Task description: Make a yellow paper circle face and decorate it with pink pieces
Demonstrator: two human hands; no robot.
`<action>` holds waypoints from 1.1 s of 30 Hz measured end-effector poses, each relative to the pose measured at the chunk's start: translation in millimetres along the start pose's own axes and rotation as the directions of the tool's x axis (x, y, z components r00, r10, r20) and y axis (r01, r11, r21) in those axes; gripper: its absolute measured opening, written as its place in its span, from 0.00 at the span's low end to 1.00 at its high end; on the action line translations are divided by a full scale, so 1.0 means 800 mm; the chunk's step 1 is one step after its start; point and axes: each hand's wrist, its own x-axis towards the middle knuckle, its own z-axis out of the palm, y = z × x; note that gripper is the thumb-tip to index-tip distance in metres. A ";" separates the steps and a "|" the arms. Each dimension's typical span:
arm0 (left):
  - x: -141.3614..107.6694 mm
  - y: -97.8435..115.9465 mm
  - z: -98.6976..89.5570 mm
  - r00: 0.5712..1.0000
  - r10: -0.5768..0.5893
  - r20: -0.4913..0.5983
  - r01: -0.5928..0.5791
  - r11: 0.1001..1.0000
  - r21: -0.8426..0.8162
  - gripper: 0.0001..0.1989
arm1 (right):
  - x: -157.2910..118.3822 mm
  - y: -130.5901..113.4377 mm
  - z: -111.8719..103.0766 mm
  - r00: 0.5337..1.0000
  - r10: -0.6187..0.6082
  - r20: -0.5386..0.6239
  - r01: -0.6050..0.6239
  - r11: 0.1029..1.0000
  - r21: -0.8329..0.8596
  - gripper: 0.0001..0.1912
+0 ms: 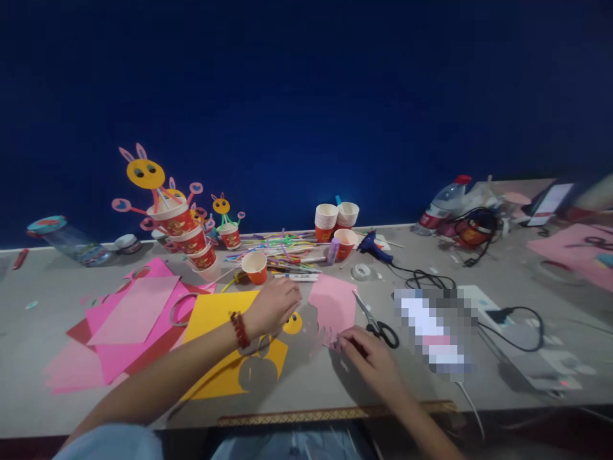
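My left hand [275, 305], with a dark red bead bracelet, is over the right part of the yellow paper [215, 319]. Its fingers are bent together; what they hold, if anything, is hidden. Just below it lies a yellow paper circle with eyes [292, 322]. My right hand [368, 358] is closed at the cut lower edge of the pink paper [334, 301], its fingertips pinched on something too small to make out. Scissors [376, 322] with dark handles lie just beyond my right hand, beside the pink paper.
Pink sheets [136, 313] lie at left, near bunny-faced cup figures [175, 217]. Behind are a paper cup [255, 267], colored pipe cleaners [282, 246], stacked cups [326, 222], a tape roll [361, 272] and a blue glue gun [376, 248]. A power strip [517, 342] and cables are at right.
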 end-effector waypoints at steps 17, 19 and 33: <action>-0.142 0.019 0.011 0.998 -0.032 0.052 0.037 0.994 -0.103 0.13 | 0.011 -0.022 0.063 0.946 -0.208 0.248 0.310 0.805 -0.507 0.21; -0.138 0.016 0.013 0.998 -0.046 0.038 0.049 0.994 -0.101 0.12 | 0.011 -0.023 0.061 0.949 -0.214 0.230 0.305 0.804 -0.511 0.20; -0.107 0.022 0.029 0.994 -0.058 0.091 0.057 0.998 0.020 0.21 | 0.008 -0.026 0.058 0.944 -0.166 0.286 0.304 0.777 -0.551 0.27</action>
